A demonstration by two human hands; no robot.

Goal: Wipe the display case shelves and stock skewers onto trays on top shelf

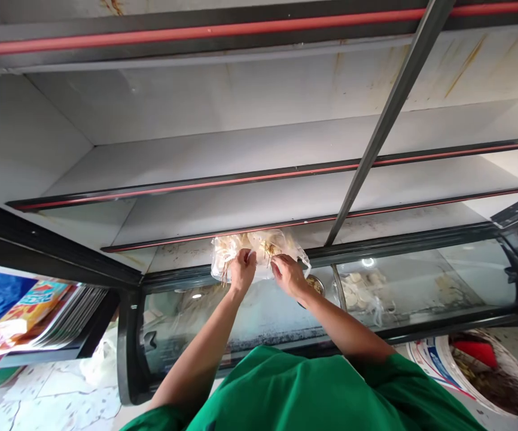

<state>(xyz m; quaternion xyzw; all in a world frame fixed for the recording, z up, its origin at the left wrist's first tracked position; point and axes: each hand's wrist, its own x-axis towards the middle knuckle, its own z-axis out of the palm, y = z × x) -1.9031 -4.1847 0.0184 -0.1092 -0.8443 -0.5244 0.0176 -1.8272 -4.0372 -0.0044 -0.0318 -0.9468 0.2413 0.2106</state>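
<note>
A clear plastic bag [273, 240] with pale food on thin wooden skewers rests at the front edge of the lowest shelf of a display case. More skewers [225, 273] stick out at its left side, beside my left hand [243, 270]. That hand is closed, with thumb and fingertips pinched at the plastic. My right hand [288, 274] has curled fingers pressed to the bag's right part, close to the skewer ends. Fine detail at the fingertips is too small to make out. Partly behind my right wrist is a round metal bowl [315, 284] with food.
Shelves with red-trimmed edges [241, 178] rise ahead, split by a dark metal post [382, 120]. Behind the curved front glass [268, 320] lies another bag of pale pieces [365, 288]. A white bucket [433, 359] of waste stands right; packaged goods [26, 311] lie left.
</note>
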